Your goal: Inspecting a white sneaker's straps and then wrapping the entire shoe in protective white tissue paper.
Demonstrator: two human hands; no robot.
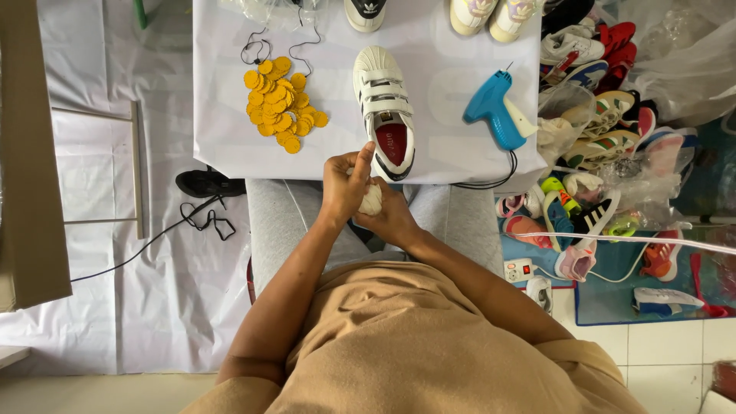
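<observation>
Both hands, left hand (pixel 343 186) and right hand (pixel 391 217), closed around white paper wad (pixel 372 201), just below white strap sneaker (pixel 386 115). Wad judged light, soft, crushable; hold by cupping whole.

On the table (pixel 230 146), the tags (pixel 280 103) lie left of the shoe (pixel 383 107), the tagging gun (pixel 494 111) right of it.

We wear a loose tan top with short sleeves that end above the elbows, leaving both forearms bare. Light grey trousers cover our legs. No watch, ring or glove shows on our left hand (pixel 345 184) or right hand (pixel 391 217).
</observation>
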